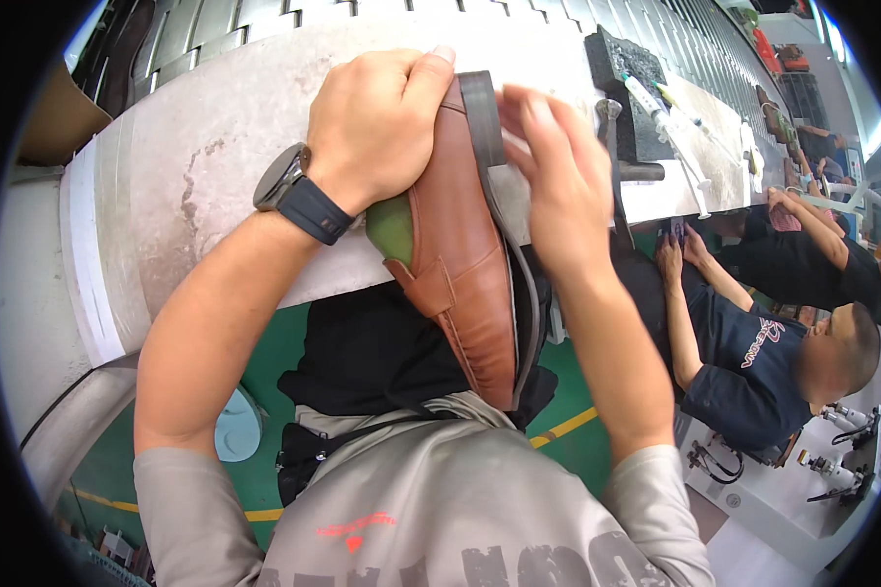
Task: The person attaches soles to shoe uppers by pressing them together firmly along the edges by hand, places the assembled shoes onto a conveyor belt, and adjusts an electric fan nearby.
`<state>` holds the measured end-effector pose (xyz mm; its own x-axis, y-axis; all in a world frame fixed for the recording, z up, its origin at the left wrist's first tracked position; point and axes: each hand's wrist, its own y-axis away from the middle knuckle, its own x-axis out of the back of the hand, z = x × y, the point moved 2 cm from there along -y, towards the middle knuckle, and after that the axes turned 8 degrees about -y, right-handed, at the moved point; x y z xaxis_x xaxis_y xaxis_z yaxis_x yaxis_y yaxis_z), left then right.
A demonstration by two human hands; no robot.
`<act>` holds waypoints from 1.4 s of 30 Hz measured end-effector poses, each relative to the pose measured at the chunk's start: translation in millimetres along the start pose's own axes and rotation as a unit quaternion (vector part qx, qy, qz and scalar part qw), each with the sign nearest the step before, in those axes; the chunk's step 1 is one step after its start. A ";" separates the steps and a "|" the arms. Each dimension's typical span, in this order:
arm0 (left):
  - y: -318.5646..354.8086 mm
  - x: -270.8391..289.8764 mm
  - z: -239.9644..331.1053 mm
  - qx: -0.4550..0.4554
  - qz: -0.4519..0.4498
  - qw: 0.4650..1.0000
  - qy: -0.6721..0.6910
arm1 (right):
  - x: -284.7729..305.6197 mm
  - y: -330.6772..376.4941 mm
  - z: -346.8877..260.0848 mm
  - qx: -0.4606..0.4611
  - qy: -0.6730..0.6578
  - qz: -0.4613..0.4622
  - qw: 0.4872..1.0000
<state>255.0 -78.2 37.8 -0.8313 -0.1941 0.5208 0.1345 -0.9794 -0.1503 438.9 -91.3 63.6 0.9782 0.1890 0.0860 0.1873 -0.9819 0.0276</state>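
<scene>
Left hand [377, 122] clamps the brown shoe [460, 245] on its side at the workbench [186, 166] edge.
Right hand [558, 181], blurred, fingers pressing the dark sole [489, 147]; best to keep the heel braced, working steadily along the seam.

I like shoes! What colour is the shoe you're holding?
The loafer is tan brown with a dark grey sole, seen in the head view.

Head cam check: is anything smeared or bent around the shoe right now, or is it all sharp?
Head view: the right hand is motion-blurred at the fingertips; the left hand and brown shoe are sharp. Fisheye distortion curves the grey workbench edge, and a black vignette rings the frame. Bright window glare washes out the upper right corner.
</scene>
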 end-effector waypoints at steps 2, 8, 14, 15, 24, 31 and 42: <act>0.5 0.8 -0.5 -0.008 0.003 1.000 -0.025 | 22.4 45.7 -0.7 -0.022 -0.003 -0.032 0.999; -0.5 -1.4 -2.5 -0.011 0.006 0.999 -0.036 | 25.1 146.1 -16.4 -0.065 -0.059 -0.120 0.989; -2.7 1.6 0.9 -0.015 -0.004 1.000 -0.012 | 7.7 138.6 -23.0 0.025 0.131 -0.150 0.980; -3.3 1.9 1.3 -0.016 -0.003 1.000 -0.013 | 7.3 137.6 -23.7 0.027 0.130 -0.149 0.980; -1.0 1.4 2.3 0.013 -0.009 1.000 -0.023 | 8.8 131.6 -35.2 0.050 0.210 -0.182 0.959; -0.8 1.8 2.5 0.008 -0.015 0.999 -0.040 | 5.9 129.2 -37.4 0.040 0.214 -0.196 0.956; -1.2 1.2 3.1 -0.010 0.004 0.999 -0.035 | 5.6 128.7 -38.5 0.056 0.287 -0.195 0.936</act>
<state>255.5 -77.5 41.2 -0.7900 -0.2052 0.5777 0.1293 -0.9769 -0.1702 465.0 -216.1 105.9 0.6302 0.4772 0.6125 0.5605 -0.8255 0.0664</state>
